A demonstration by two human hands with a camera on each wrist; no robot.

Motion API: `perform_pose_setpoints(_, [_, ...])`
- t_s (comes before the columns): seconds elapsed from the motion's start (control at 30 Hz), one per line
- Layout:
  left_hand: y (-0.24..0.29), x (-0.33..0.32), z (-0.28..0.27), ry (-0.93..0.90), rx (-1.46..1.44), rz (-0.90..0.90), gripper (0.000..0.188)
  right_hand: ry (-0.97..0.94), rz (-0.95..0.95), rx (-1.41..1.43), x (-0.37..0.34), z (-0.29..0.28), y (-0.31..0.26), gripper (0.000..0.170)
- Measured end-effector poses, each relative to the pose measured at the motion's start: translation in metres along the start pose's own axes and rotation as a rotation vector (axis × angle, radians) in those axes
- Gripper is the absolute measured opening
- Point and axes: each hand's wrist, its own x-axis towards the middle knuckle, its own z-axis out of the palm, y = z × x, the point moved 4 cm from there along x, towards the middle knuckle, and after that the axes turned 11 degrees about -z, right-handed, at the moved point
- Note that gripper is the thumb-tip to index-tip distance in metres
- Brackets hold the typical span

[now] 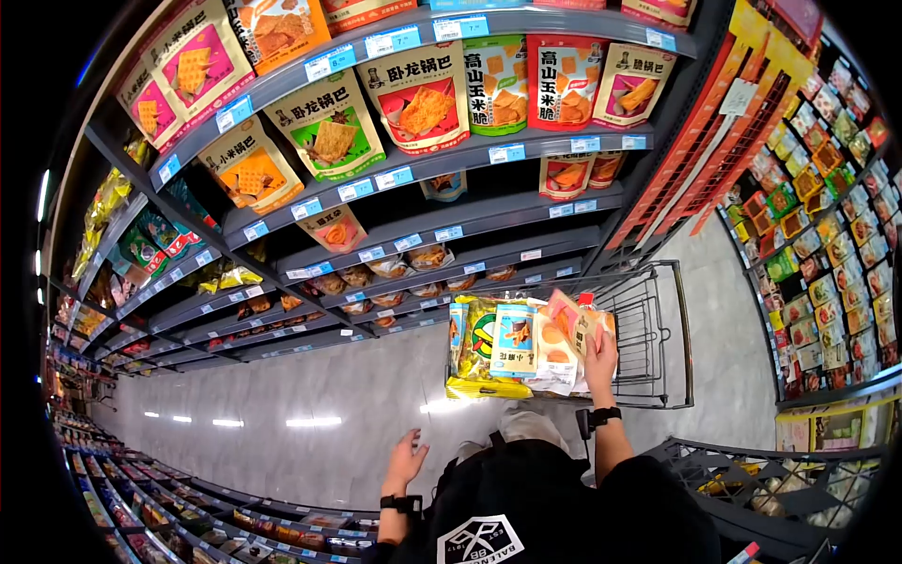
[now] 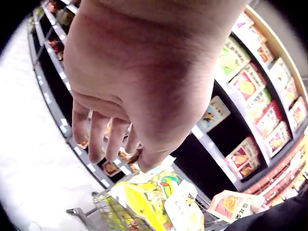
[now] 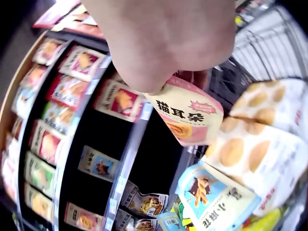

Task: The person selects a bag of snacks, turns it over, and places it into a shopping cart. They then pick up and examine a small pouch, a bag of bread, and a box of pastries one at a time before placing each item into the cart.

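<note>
My right hand (image 1: 601, 362) grips a pink and cream snack bag (image 3: 185, 115) by one end, above the shopping cart (image 1: 685, 338). In the right wrist view the thumb side of the hand covers the bag's upper end. Below it in the cart lie a white bag with round biscuits pictured on it (image 3: 236, 151), a light-blue snack bag (image 1: 514, 340) and a yellow bag (image 1: 484, 387). My left hand (image 1: 406, 462) hangs in the air left of my body, its fingers loosely extended and holding nothing.
A tall shelf unit (image 1: 498, 148) with snack bags and price tags stands in front, beyond the cart. Red strips (image 1: 672, 155) hang at its right end. More packets fill a rack (image 1: 827, 254) far right. A dark lattice-sided bin (image 1: 686, 456) stands at lower right; grey floor (image 1: 282, 390) runs left.
</note>
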Motion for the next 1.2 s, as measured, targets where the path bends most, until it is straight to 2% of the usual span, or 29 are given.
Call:
perform_pose_setpoints(0.03, [0.017,0.006,-0.003,-0.004,-0.009,0.008,0.052,-0.046,-0.051,-0.014,0.014,-0.018,-0.034,0.016])
perform_pose_setpoints(0.07, [0.043,0.008,-0.007,0.002,0.037,0.1,0.054,-0.046,-0.059,-0.022,0.022,-0.032,-0.053,0.016])
perform_pose_setpoints(0.13, [0.093,0.01,-0.015,0.041,0.069,0.284,0.057,-0.395,-0.196,-0.08,0.029,-0.041,-0.094,0.018])
perform_pose_setpoints(0.2, [0.145,0.0,-0.024,0.082,0.002,0.41,0.062,-0.436,-0.257,-0.053,0.034,-0.052,-0.156,0.014])
perform_pose_setpoints(0.3, [0.208,-0.03,-0.037,0.122,-0.023,0.597,0.07,-0.763,-0.46,0.02,0.019,-0.048,-0.224,0.012])
perform_pose_setpoints(0.33, [0.217,-0.036,-0.043,0.129,-0.025,0.59,0.07,-0.769,-0.466,0.025,0.013,-0.046,-0.24,0.012])
perform_pose_setpoints(0.4, [0.227,-0.048,-0.039,-0.165,-0.128,0.608,0.073,-0.795,-0.562,0.302,-0.001,-0.046,-0.276,0.014])
perform_pose_setpoints(0.43, [0.223,-0.051,-0.035,-0.239,-0.199,0.6,0.058,-0.856,-0.514,0.311,-0.006,-0.048,-0.291,0.014])
perform_pose_setpoints(0.47, [0.219,-0.056,-0.037,-0.238,-0.201,0.596,0.058,-0.861,-0.514,0.312,-0.008,-0.045,-0.3,0.014])
perform_pose_setpoints(0.53, [0.199,-0.059,-0.032,-0.539,-0.49,0.157,0.046,-0.55,-0.732,0.353,-0.004,-0.05,-0.32,0.015])
perform_pose_setpoints(0.57, [0.201,-0.056,-0.039,-0.338,-0.422,0.459,0.039,-0.402,-0.752,0.291,-0.002,-0.054,-0.325,0.026])
perform_pose_setpoints(0.6, [0.193,-0.056,-0.037,-0.346,-0.427,0.453,0.039,-0.41,-0.746,0.286,-0.007,-0.05,-0.33,0.026])
perform_pose_setpoints(0.67, [0.189,-0.052,-0.047,-0.288,-0.816,0.316,0.039,-0.182,-0.414,0.358,-0.009,-0.047,-0.322,0.036])
perform_pose_setpoints(0.7, [0.197,-0.058,-0.054,-0.286,-0.963,0.301,0.036,-0.303,-0.271,0.434,-0.018,-0.033,-0.307,0.045])
perform_pose_setpoints(0.73, [0.197,-0.058,-0.055,-0.285,-0.969,0.301,0.036,-0.307,-0.275,0.431,-0.027,-0.023,-0.295,0.045])
perform_pose_setpoints(0.8, [0.191,-0.053,-0.058,-0.249,-1.104,0.205,0.031,-0.765,0.283,1.007,-0.053,0.011,-0.278,0.047])
perform_pose_setpoints(0.83, [0.19,-0.053,-0.058,-0.232,-1.088,0.229,0.029,-0.898,0.362,0.977,-0.063,0.014,-0.276,0.059])
perform_pose_setpoints(0.97, [0.192,-0.058,-0.064,-0.179,-1.035,0.28,0.026,-0.804,0.437,1.165,-0.072,0.009,-0.292,0.067])
perform_pose_setpoints(1.03, [0.191,-0.059,-0.065,-0.195,-0.975,0.291,0.04,-0.787,0.414,1.169,-0.072,0.006,-0.295,0.065])
perform_pose_setpoints(1.07, [0.193,-0.06,-0.064,-0.195,-0.972,0.299,0.04,-0.77,0.386,1.173,-0.071,0.006,-0.296,0.063])
perform_pose_setpoints(1.1, [0.193,-0.064,-0.065,-0.041,-0.957,0.325,0.051,-0.765,0.37,1.178,-0.072,0.006,-0.296,0.063])
perform_pose_setpoints(1.13, [0.193,-0.067,-0.07,0.12,-0.939,0.356,0.065,-0.679,0.345,1.087,-0.072,0.004,-0.293,0.062])
perform_pose_setpoints(1.17, [0.195,-0.076,-0.077,0.246,-0.794,0.332,0.086,-0.593,0.312,0.998,-0.067,0.004,-0.29,0.06])
perform_pose_setpoints(1.2, [0.203,-0.09,-0.088,0.422,-0.518,0.387,0.086,-0.55,0.26,0.882,-0.064,0.001,-0.29,0.054])
